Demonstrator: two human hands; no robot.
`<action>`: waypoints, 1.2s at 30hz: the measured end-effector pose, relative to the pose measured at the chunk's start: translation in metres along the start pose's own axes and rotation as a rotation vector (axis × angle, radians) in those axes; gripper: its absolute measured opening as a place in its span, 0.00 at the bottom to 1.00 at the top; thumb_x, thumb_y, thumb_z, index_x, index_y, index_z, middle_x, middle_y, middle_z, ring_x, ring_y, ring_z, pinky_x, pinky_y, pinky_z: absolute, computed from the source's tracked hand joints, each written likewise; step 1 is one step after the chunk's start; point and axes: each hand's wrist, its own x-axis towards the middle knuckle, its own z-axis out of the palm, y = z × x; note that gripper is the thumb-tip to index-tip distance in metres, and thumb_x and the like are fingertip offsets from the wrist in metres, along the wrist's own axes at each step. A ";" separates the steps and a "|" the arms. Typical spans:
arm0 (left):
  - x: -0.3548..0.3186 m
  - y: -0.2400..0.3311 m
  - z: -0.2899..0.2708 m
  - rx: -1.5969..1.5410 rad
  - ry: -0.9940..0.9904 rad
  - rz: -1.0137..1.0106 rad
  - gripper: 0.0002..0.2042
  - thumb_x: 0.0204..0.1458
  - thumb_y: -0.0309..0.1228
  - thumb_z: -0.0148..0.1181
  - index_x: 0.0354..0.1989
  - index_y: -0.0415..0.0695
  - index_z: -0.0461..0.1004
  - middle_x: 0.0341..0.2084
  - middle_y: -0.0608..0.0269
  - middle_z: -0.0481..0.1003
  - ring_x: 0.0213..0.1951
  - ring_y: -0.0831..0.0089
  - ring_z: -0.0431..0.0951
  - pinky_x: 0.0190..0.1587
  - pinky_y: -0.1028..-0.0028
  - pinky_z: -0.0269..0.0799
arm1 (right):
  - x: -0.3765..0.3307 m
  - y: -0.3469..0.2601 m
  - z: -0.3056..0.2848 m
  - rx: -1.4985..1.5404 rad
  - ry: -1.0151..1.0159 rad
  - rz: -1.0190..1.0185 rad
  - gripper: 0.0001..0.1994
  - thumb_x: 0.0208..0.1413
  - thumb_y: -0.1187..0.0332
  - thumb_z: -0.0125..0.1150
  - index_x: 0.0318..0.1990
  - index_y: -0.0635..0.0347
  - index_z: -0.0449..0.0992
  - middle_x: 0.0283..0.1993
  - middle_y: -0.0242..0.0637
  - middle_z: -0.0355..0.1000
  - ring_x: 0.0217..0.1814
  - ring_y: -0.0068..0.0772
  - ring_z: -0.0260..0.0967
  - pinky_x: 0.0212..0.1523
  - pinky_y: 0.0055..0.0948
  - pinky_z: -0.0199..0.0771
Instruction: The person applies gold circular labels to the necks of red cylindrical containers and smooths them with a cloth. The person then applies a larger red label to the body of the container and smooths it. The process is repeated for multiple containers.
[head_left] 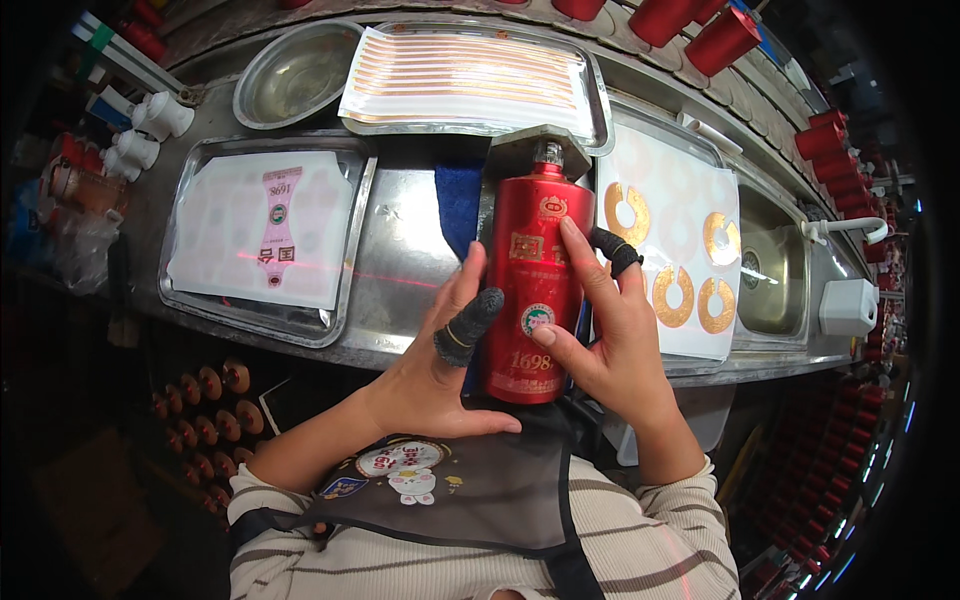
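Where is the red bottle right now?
In the head view the red bottle lies at centre, between the left hand and right hand, its neck toward the striped sticker tray.

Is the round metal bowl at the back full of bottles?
No, the round metal bowl looks empty, while the one red bottle lies between the person's hands.

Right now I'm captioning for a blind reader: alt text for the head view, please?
Two hands, left hand and right hand, hold a red bottle upright over a steel bench, with sticker sheets in trays either side.

One red bottle (533, 285), four gold rings (675, 295)
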 end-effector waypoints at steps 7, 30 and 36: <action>0.002 -0.001 0.001 0.062 -0.042 -0.020 0.61 0.43 0.26 0.78 0.78 0.46 0.32 0.77 0.41 0.41 0.76 0.51 0.49 0.74 0.55 0.49 | -0.001 0.007 -0.001 0.037 -0.032 0.004 0.42 0.51 0.55 0.72 0.74 0.41 0.61 0.64 0.59 0.62 0.58 0.62 0.71 0.52 0.44 0.76; 0.018 0.006 -0.009 0.177 -0.115 -0.053 0.41 0.55 0.48 0.63 0.76 0.58 0.51 0.76 0.56 0.53 0.75 0.34 0.43 0.70 0.33 0.35 | 0.004 -0.001 -0.004 -0.044 -0.080 -0.001 0.41 0.49 0.59 0.72 0.73 0.46 0.63 0.61 0.58 0.65 0.51 0.51 0.69 0.53 0.38 0.72; 0.020 0.008 -0.006 0.181 -0.078 -0.026 0.42 0.54 0.48 0.65 0.76 0.55 0.52 0.75 0.53 0.53 0.74 0.31 0.45 0.69 0.33 0.36 | 0.005 0.003 -0.006 -0.007 -0.071 -0.002 0.40 0.50 0.55 0.72 0.73 0.34 0.63 0.64 0.62 0.61 0.53 0.62 0.73 0.50 0.44 0.78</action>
